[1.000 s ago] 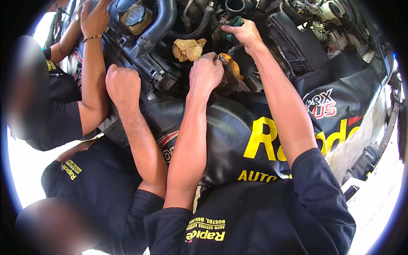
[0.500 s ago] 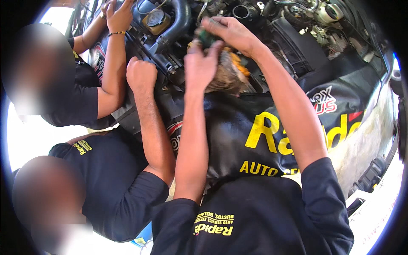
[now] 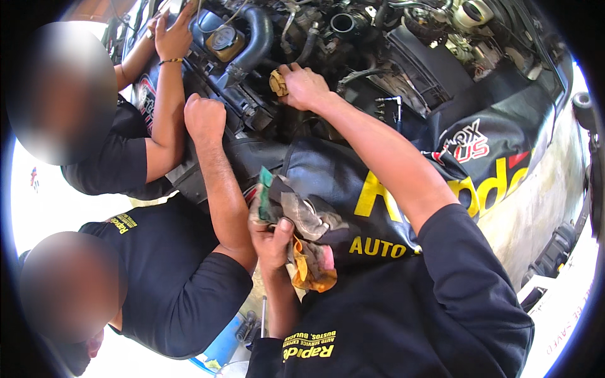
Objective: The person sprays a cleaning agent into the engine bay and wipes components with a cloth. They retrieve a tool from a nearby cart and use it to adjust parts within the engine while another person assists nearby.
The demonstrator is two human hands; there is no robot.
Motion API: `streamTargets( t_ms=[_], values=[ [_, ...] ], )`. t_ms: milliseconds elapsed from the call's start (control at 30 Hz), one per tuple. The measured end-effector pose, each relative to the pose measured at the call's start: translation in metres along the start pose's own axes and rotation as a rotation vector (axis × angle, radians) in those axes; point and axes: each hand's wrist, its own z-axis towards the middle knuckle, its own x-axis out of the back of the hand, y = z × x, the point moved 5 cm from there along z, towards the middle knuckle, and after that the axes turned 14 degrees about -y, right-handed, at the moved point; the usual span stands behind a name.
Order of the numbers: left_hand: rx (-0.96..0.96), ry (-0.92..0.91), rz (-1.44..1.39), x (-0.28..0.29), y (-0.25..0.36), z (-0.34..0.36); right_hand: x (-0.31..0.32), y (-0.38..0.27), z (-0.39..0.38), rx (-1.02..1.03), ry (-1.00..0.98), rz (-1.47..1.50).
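My left hand [image 3: 271, 242] is closed around a bundle of dirty rags [image 3: 309, 217] in grey, green, orange and pink, held near my chest over the black fender cover [image 3: 334, 189]. Over the engine bay, my right hand [image 3: 305, 87] has its fingers curled on a round, dirty yellow cap [image 3: 277, 83]. Whether the cap is seated on something or lifted free, I cannot tell. A thick black hose [image 3: 261, 38] runs just beyond it.
Two people stand at the left; one's fist [image 3: 205, 118] rests at the car's edge, another's hand [image 3: 173, 41] is by a yellowish capped reservoir [image 3: 227, 43]. A metal ratchet-like tool [image 3: 398, 113] lies right of my forearm. A dark open round port [image 3: 343, 24] sits farther back.
My hands were together over the engine with the rags. The left hand has pulled back toward me with the bundle, and the right has moved onto the yellow cap.
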Motion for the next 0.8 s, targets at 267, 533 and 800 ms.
streamTargets(
  t_ms=[267, 533, 800],
  values=[
    [0.017, 0.085, -0.063, -0.001, -0.041, -0.002, 0.080, 0.011, 0.027, 0.194, -0.028, 0.065],
    [0.017, 0.045, -0.146, 0.000, -0.049, -0.007, 0.250, 0.009, -0.087, 0.193, -0.114, 0.698],
    [-0.067, 0.017, -0.179, -0.002, -0.023, 0.009, 0.232, -0.053, -0.216, 0.145, -0.012, 0.601]
  ],
)
